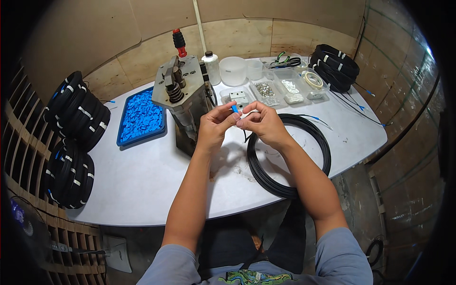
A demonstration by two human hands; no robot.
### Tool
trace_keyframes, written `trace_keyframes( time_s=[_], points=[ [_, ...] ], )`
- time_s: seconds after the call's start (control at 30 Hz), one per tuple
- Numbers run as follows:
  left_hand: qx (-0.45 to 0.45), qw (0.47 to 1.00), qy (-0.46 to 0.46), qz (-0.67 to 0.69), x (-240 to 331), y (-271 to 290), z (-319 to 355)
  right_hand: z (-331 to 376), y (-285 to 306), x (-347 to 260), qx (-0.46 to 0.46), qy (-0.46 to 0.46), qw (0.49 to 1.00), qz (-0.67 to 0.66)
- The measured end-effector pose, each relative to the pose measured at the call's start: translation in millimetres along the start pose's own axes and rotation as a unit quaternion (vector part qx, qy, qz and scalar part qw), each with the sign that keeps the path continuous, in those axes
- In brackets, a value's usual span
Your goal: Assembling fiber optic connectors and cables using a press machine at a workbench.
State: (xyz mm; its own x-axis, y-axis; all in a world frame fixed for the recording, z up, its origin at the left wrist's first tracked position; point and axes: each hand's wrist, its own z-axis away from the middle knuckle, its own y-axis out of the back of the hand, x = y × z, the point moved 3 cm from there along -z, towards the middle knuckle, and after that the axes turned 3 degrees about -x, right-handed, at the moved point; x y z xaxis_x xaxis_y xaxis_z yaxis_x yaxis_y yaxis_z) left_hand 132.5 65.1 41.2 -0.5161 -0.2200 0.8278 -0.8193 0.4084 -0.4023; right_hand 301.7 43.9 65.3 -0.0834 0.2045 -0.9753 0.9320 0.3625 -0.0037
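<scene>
Over the middle of the table, both my hands meet at the fingertips. My left hand point(214, 125) pinches a small blue plastic connector piece point(234, 109) between thumb and forefinger. Close against it, my right hand point(264, 124) is closed in a pinch, and its fingers hide most of what they hold. A short stretch of black cable shows just below the fingertips. Under my right forearm lies a large coil of black cable point(324, 149), flat on the white table point(156, 190). One blue-tipped cable end point(313, 117) sticks out at the coil's far right.
A metal press point(183, 107) stands left of my hands, beside a blue tray point(165, 128) of small blue parts. Bundled black coils point(78, 111) stack at the left edge, others point(335, 69) at the back right. Clear boxes point(266, 92) and a white bottle point(212, 69) line the back.
</scene>
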Motion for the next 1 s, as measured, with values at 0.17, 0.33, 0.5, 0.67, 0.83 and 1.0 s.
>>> trace_keyframes(
  time_s=[0.17,0.33,0.5,0.67,0.83,1.0],
  points=[
    [-0.02,0.999,0.018,0.033,-1,2,0,0,0,-1,0.014,0.007,1.0,-0.02],
    [-0.043,0.999,0.021,-0.006,-2,1,0,-1,1,0,0.001,0.003,1.0,-0.023],
    [-0.041,0.999,0.017,0.003,-2,1,1,1,0,-3,0.003,0.014,1.0,-0.022],
    [-0.025,0.997,-0.006,0.071,-5,-1,0,-2,5,3,-0.013,0.011,1.0,0.004],
    [-0.038,0.99,0.058,0.127,-6,8,2,-1,-3,6,-0.068,-0.015,0.997,0.04],
    [-0.011,0.991,0.06,0.12,-8,5,0,-1,-2,9,-0.048,-0.004,0.998,0.051]
  ],
)
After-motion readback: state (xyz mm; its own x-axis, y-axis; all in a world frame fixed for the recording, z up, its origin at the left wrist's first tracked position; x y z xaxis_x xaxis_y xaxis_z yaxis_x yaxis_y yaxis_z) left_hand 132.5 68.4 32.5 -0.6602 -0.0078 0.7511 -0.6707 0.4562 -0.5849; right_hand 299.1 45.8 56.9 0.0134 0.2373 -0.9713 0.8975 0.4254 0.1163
